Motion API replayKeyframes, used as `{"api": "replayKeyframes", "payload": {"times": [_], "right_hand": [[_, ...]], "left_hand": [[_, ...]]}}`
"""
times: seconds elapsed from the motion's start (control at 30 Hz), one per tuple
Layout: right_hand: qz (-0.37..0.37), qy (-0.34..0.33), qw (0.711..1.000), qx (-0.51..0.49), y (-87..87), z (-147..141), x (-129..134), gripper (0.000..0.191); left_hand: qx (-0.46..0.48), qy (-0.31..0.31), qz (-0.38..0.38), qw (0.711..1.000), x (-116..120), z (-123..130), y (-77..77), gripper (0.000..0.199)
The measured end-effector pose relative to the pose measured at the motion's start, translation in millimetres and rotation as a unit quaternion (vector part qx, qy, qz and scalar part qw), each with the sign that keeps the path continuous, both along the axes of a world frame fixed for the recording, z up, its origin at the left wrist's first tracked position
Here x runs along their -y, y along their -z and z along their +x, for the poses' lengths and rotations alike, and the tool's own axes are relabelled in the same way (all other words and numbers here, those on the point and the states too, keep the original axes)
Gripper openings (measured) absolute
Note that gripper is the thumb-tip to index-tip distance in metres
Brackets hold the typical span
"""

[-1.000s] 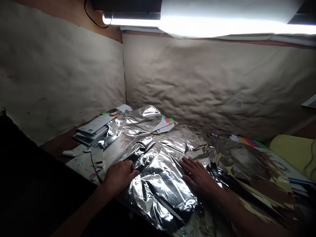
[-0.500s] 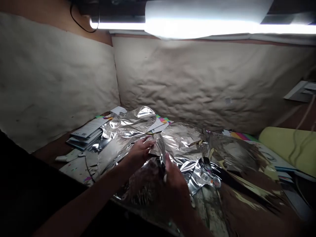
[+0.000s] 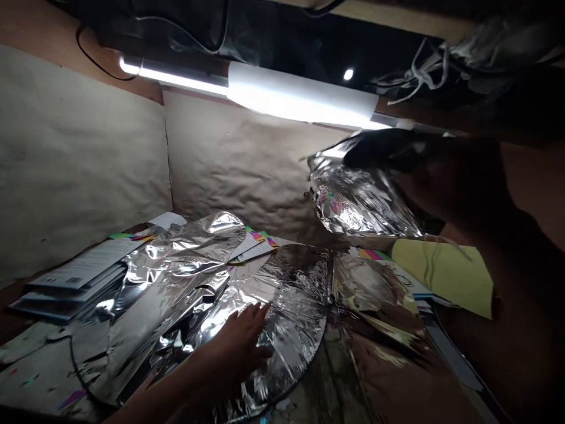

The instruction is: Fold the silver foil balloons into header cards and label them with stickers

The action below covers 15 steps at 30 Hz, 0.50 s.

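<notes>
My left hand (image 3: 242, 338) lies with fingers stretched out on a shiny silver foil sheet (image 3: 291, 341), near the middle of the table. My right hand (image 3: 435, 176) is raised at the right, dark and partly in shadow, closed on a crumpled silver foil piece (image 3: 362, 203). Small pink and green marks show on this piece. Its fingers are largely hidden in the dark. More silver foil (image 3: 176, 259) lies wrinkled to the left of my left hand. A gold-tinted foil sheet (image 3: 392, 371) covers the right front.
A stack of printed cards (image 3: 83, 265) sits at the left. White papers with coloured edges (image 3: 256, 244) stick out behind the foil. A yellow sheet (image 3: 441, 271) stands at the right. A tube light (image 3: 286, 106) hangs low above, with white strings (image 3: 426, 76) near it.
My right hand has risen to the upper right with a foil piece. My left hand has come off the worked foil and now lies flat. The view has tilted and turned right.
</notes>
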State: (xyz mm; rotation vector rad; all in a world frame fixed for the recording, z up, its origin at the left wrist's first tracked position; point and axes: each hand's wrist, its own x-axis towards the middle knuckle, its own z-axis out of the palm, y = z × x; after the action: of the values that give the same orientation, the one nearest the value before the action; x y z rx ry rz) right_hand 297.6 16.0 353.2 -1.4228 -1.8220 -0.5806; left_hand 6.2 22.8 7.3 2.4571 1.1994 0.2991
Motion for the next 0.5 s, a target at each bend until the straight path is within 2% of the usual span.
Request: {"api": "replayKeyframes", "payload": {"times": [0.03, 0.1, 0.2, 0.27, 0.37, 0.43, 0.5], "right_hand": [[0.005, 0.001, 0.998, 0.07, 9.0, -6, 6, 0.027], [0.009, 0.0, 0.982, 0.189, 35.9, -18, 19, 0.031], [-0.035, -0.092, 0.971, 0.217, 86.8, -40, 41, 0.036], [-0.041, -0.14, 0.969, 0.201, 121.9, -56, 61, 0.036], [-0.024, -0.188, 0.961, 0.201, 172.5, -73, 91, 0.041], [-0.03, -0.213, 0.955, 0.203, 205.7, -76, 108, 0.041], [-0.041, -0.242, 0.949, 0.197, 239.3, -74, 121, 0.037]], "left_hand": [[0.036, -0.016, 0.023, 0.999, -4, 0, -4.9, 0.097], [0.135, -0.049, 0.107, 0.984, -10, 3, -18.6, 0.113], [0.295, -0.105, 0.207, 0.927, -14, 10, -36.0, 0.122], [0.377, -0.099, 0.212, 0.896, -12, 12, -39.3, 0.107], [0.447, -0.049, 0.189, 0.873, -3, 1, -32.8, 0.065], [0.422, -0.027, 0.216, 0.88, 10, -17, -25.5, 0.051], [0.344, 0.007, 0.286, 0.894, 27, -41, -18.9, 0.041]]}}
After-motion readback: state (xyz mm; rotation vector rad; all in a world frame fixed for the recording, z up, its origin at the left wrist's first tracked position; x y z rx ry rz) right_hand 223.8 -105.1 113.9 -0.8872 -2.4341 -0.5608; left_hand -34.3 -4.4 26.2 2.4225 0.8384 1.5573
